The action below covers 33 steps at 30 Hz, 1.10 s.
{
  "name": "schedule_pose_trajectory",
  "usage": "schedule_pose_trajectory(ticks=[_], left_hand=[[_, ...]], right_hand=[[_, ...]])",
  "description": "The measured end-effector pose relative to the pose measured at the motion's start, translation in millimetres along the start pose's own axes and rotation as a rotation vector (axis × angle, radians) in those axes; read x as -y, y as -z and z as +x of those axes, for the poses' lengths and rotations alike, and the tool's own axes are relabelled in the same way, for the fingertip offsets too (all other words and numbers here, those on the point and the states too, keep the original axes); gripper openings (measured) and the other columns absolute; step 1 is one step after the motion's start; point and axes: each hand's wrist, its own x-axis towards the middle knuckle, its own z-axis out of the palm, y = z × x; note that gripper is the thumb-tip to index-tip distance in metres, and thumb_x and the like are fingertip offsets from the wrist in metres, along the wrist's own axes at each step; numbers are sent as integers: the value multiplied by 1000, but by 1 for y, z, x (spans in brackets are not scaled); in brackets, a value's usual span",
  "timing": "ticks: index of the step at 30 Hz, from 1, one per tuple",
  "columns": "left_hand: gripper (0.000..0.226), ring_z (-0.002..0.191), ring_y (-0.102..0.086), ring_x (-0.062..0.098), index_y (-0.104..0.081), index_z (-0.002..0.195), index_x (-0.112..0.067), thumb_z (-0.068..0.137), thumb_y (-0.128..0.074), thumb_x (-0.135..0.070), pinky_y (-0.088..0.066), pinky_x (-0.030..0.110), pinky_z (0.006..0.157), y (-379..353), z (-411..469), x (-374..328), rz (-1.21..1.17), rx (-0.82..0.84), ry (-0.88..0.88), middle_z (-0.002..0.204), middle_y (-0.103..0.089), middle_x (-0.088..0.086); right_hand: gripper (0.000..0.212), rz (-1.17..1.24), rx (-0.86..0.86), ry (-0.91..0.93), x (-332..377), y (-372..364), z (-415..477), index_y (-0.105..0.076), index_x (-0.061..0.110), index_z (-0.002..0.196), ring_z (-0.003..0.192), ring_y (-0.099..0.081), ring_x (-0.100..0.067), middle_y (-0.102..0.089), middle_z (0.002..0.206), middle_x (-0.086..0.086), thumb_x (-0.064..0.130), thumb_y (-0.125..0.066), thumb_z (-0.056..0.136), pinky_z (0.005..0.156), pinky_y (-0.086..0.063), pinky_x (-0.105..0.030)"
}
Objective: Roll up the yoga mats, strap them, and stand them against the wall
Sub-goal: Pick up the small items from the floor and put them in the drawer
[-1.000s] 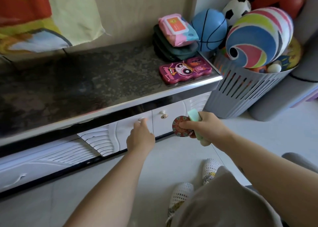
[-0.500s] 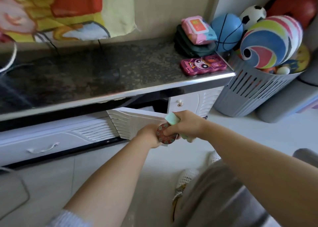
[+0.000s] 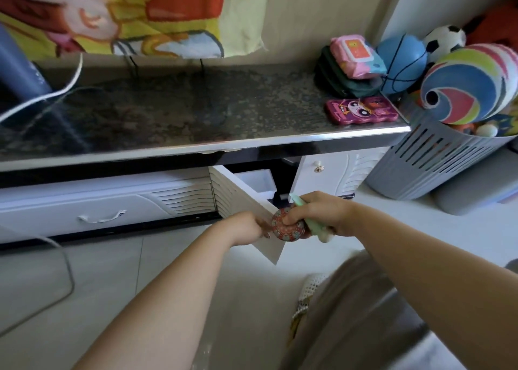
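Observation:
My left hand (image 3: 246, 228) grips the free edge of a white cabinet door (image 3: 241, 201), which stands swung open below the dark stone counter (image 3: 179, 111). My right hand (image 3: 319, 215) holds a round patterned red tin (image 3: 288, 228) together with a pale green object (image 3: 314, 225), just in front of the opening. A white box (image 3: 256, 181) shows inside the cabinet. A grey rolled yoga mat (image 3: 476, 187) lies on the floor at the far right, partly cut off by the frame.
A grey slatted basket (image 3: 429, 156) full of balls stands right of the cabinet. A pink cartoon case (image 3: 361, 111) and stacked pouches (image 3: 350, 69) lie on the counter's right end. A white cable (image 3: 50, 94) trails at left. Pale tiled floor (image 3: 112, 285) lies below.
My left hand has pulled the cabinet door from closed to wide open. My right hand with the tin has stayed in front of the opening. The view has shifted left.

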Motion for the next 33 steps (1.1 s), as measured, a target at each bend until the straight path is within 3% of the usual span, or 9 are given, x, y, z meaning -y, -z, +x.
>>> schedule_pose_trajectory(ticks=[4,6,11,16,19,23,27,30,33], left_hand=[[50,102,-58,25,-29,148,-26,99,-41,-24,-41,28,71,-5,-7,8,-282,-414,89,129,-54,5],[56,100,-58,27,-17,151,-33,100,-41,-32,-45,32,71,-10,-8,3,-261,-454,1,129,-52,9],[39,101,-58,34,-49,135,-25,96,-53,-29,-52,39,83,-16,-7,14,-161,-443,52,129,-49,13],[36,99,-55,27,-53,125,-20,92,-50,-6,-41,30,73,-4,-23,39,91,-494,151,125,-52,9],[42,106,-54,26,-52,129,-21,92,-48,-3,-41,30,74,-1,-29,44,94,-482,162,134,-46,6],[52,130,-34,30,-43,136,-22,88,-50,-6,-43,37,88,-6,-31,10,250,-639,-36,155,-14,5],[67,124,-44,18,-27,146,-24,87,-59,-19,-41,28,96,-17,-17,-29,-134,-394,-258,142,-36,-3],[49,104,-50,8,-47,127,-27,84,-69,-30,-37,16,79,-27,4,-39,-319,-448,-302,119,-46,-10],[41,93,-55,5,-56,114,-27,77,-75,-34,-45,15,75,-37,32,-36,-458,-490,-263,106,-54,-13]], right_hand=[[9,70,-1,-33,5,-6,-8,-60,6,89,72,-63,-17,-65,90,-12,12,-66,86,48,-49,-18],[8,75,25,-35,6,-10,-11,-60,7,90,74,-64,-16,-66,90,-10,11,-65,86,53,-52,-21],[7,92,152,-34,0,-41,-9,-63,4,90,72,-64,-18,-67,85,-10,9,-64,86,60,-53,-24],[9,100,127,-25,4,-58,-4,-59,7,90,68,-62,-20,-62,81,-10,13,-66,86,35,-33,-18],[20,126,31,48,9,-46,4,-63,4,95,78,-66,-25,-67,92,-14,16,-72,82,69,-59,-40],[34,178,-90,48,14,-22,10,-63,-3,103,84,-68,-28,-69,101,-18,16,-76,78,89,-54,-47],[38,202,-159,21,8,9,22,-63,-4,104,83,-71,-28,-70,100,-19,17,-78,77,75,-60,-38],[40,144,-130,-25,0,25,32,-61,-5,105,61,-66,-20,-69,86,-15,20,-77,78,48,-48,-24],[42,87,-90,-38,-7,39,51,-61,-3,106,63,-66,-20,-69,89,-15,27,-76,80,54,-48,-25]])
